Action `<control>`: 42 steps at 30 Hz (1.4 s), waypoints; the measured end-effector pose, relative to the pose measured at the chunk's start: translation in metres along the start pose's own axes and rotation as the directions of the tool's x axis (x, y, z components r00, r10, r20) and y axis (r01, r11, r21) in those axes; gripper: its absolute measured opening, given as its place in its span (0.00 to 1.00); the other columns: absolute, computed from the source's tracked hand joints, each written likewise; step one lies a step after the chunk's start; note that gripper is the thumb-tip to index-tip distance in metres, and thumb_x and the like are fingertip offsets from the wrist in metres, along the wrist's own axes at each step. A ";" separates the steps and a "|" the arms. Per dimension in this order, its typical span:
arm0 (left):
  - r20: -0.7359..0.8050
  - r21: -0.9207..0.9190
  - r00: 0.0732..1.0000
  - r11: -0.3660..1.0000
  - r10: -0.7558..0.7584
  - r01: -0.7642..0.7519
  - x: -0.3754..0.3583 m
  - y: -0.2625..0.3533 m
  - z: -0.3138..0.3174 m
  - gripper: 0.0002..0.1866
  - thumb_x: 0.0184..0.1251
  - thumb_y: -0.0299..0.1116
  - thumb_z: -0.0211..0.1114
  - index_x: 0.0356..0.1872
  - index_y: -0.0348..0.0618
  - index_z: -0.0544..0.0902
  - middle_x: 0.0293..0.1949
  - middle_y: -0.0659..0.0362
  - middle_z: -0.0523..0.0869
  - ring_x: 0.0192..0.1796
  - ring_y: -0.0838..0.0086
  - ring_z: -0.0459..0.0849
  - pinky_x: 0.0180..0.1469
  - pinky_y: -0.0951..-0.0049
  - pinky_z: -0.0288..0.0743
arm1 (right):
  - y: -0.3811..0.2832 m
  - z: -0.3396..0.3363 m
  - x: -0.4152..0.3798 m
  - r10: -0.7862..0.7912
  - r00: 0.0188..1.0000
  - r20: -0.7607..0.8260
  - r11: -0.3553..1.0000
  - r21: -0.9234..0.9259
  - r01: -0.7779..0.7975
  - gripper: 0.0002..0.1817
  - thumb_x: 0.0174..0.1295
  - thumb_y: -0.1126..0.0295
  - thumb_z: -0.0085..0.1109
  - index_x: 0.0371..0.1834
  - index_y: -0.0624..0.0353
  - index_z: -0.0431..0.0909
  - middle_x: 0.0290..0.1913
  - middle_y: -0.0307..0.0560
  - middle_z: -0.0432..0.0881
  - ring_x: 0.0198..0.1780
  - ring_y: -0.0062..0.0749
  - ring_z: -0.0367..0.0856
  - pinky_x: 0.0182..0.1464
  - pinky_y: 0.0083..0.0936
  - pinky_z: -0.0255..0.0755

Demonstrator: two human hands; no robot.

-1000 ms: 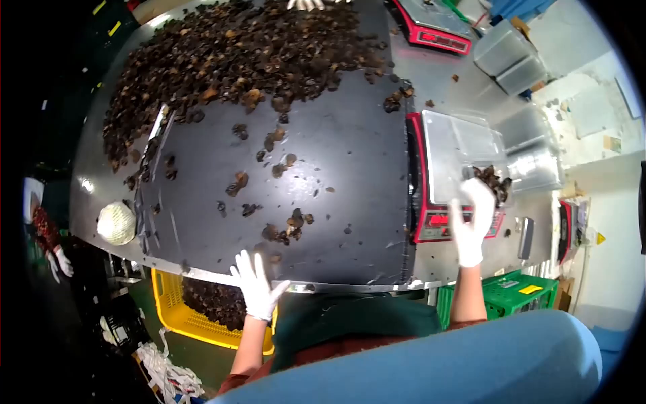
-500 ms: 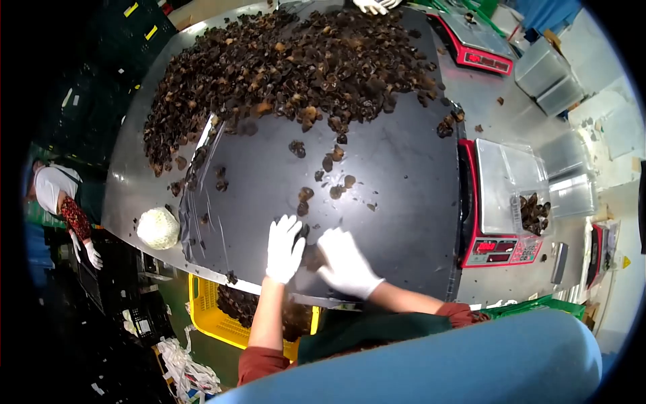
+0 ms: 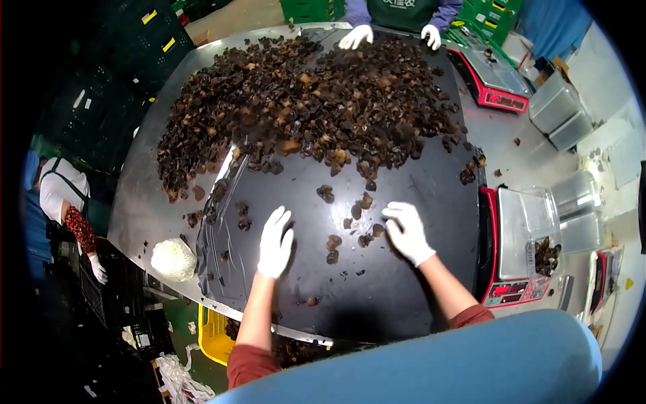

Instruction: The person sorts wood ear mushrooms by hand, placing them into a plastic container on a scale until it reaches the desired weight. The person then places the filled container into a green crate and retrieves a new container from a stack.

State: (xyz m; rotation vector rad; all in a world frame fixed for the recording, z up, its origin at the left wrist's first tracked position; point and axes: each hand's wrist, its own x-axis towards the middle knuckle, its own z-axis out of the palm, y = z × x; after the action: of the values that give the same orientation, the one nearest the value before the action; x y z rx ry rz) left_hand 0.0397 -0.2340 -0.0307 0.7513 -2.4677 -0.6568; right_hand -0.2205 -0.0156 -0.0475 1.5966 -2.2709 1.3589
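My left hand (image 3: 276, 244), in a white glove, rests over the dark sheet (image 3: 316, 283) with its fingers stretched out and nothing in them. To the right, my right hand (image 3: 407, 232) has its fingers spread, close beside a few loose wood ear mushrooms (image 3: 365, 240). More loose mushrooms (image 3: 333, 244) lie between my hands. Beyond them a large heap of dark brown wood ear mushrooms (image 3: 303, 101) covers the far part of the table. Small scraps (image 3: 313, 301) lie nearer to me on the sheet.
A red scale (image 3: 515, 236) at the right bears a clear tub of mushrooms (image 3: 544, 257); another scale (image 3: 498, 81) stands farther back. A white netted ball (image 3: 173, 260) sits at the left edge, a yellow basket (image 3: 214, 337) below. Across the table, a co-worker's gloved hands (image 3: 356, 37) touch the heap.
My hands have moved apart and farther from me; earlier they were close together near the front edge. My view has tilted up, showing more of the co-worker opposite.
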 end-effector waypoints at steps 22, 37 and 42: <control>0.567 -0.092 0.820 0.995 0.084 -0.038 -0.108 -0.020 -0.080 0.09 0.47 0.26 0.64 0.33 0.45 0.78 0.35 0.52 0.77 0.40 0.55 0.78 0.43 0.59 0.75 | -0.189 0.130 -0.107 -0.369 0.858 0.358 0.725 0.688 0.025 0.32 0.52 0.71 0.61 0.64 0.64 0.68 0.62 0.61 0.71 0.65 0.53 0.68 0.69 0.49 0.58; 0.321 -0.128 0.944 0.984 -0.073 0.120 -0.013 -0.014 -0.065 0.10 0.61 0.30 0.62 0.42 0.45 0.73 0.39 0.54 0.76 0.43 0.60 0.78 0.48 0.65 0.74 | -0.212 0.125 -0.092 -0.621 0.208 0.755 0.778 0.565 0.274 0.27 0.44 0.58 0.65 0.47 0.58 0.73 0.50 0.54 0.71 0.56 0.52 0.67 0.59 0.47 0.61; 0.105 -0.262 0.984 0.959 0.141 -0.109 0.035 -0.002 -0.011 0.10 0.59 0.25 0.60 0.41 0.44 0.73 0.38 0.53 0.75 0.39 0.59 0.78 0.44 0.65 0.74 | -0.184 0.142 -0.148 -0.795 0.427 0.431 0.505 0.860 0.073 0.16 0.53 0.72 0.59 0.46 0.61 0.78 0.47 0.47 0.80 0.48 0.43 0.78 0.51 0.39 0.71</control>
State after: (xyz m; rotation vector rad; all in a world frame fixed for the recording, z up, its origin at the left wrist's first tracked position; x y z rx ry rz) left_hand 0.0213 -0.2602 -0.0129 0.4638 -2.4503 -0.9751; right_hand 0.0507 -0.0171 -0.0933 3.4492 -0.9796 1.6399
